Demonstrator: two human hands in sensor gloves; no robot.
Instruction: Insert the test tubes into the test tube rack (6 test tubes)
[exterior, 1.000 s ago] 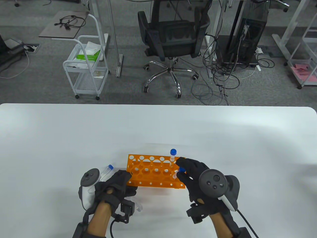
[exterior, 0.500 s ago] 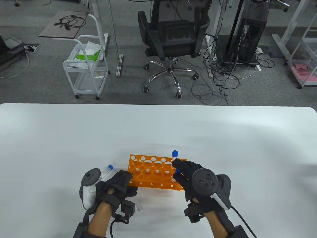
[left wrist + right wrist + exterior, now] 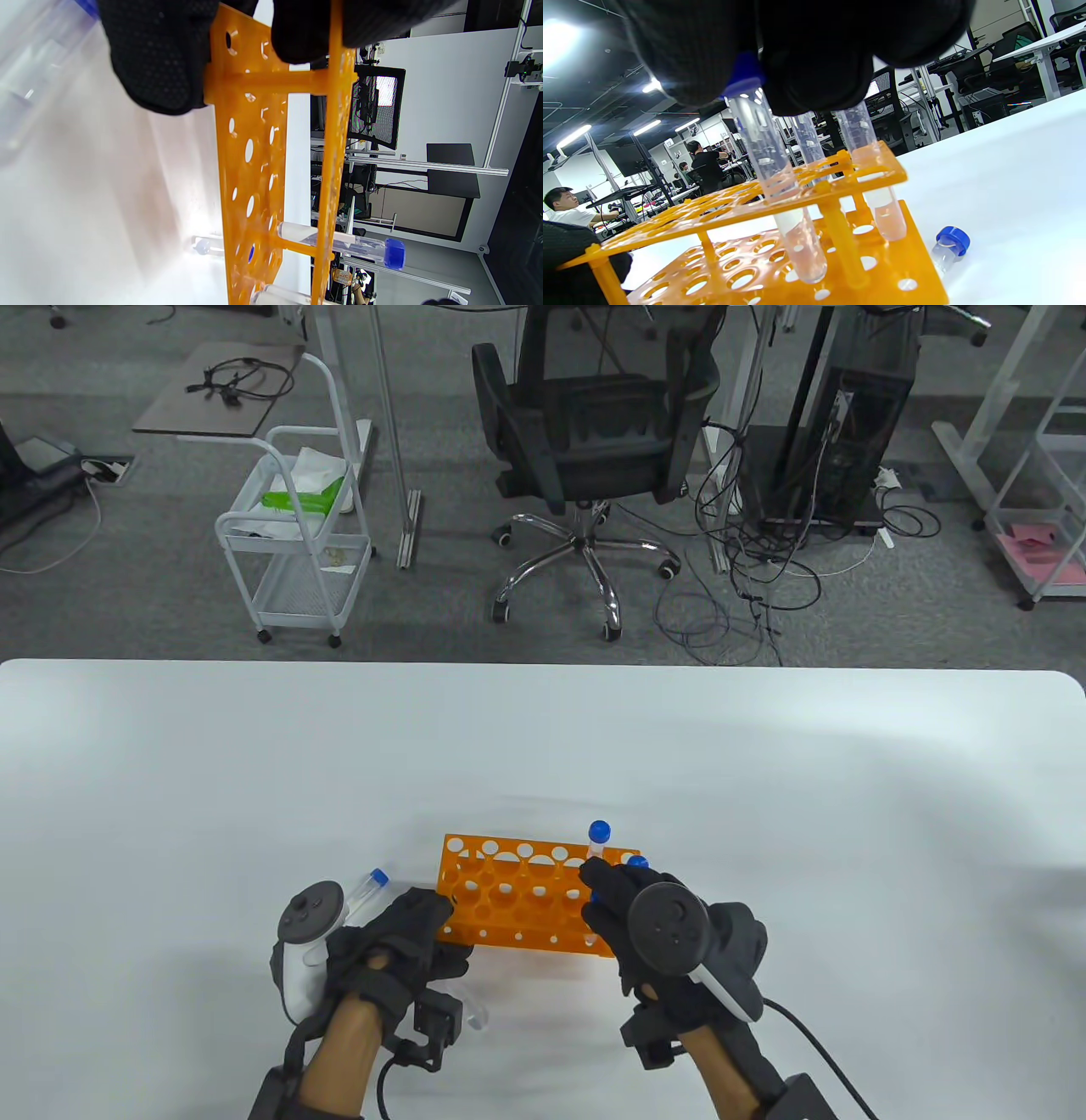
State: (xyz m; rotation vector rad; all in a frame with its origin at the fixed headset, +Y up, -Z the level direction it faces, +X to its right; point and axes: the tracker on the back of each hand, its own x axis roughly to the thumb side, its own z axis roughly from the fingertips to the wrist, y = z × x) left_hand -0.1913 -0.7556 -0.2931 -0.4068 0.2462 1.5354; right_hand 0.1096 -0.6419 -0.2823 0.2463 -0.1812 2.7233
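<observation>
The orange rack (image 3: 517, 899) stands near the table's front edge. My left hand (image 3: 407, 925) grips its left end; in the left wrist view my fingers (image 3: 161, 55) pinch the rack (image 3: 254, 169) at a post. My right hand (image 3: 594, 895) pinches a blue-capped test tube (image 3: 772, 169) by its cap. That tube stands through a top-plate hole of the rack (image 3: 670, 220), with its tip just above the lower plate. Two more tubes stand in the rack's right end (image 3: 600, 840) (image 3: 874, 178). The held tube's cap is mostly hidden under my fingers.
A loose tube (image 3: 366, 889) lies left of my left hand. Another one (image 3: 475, 1014) lies by my left wrist. One more tube (image 3: 948, 248) lies on the table right of the rack. The white table (image 3: 764, 780) stretches far and right. Beyond it are a chair and a cart.
My right hand has moved left and down with the tube, bringing it into a rack hole. The rack has shifted slightly. My left hand has stayed on the rack.
</observation>
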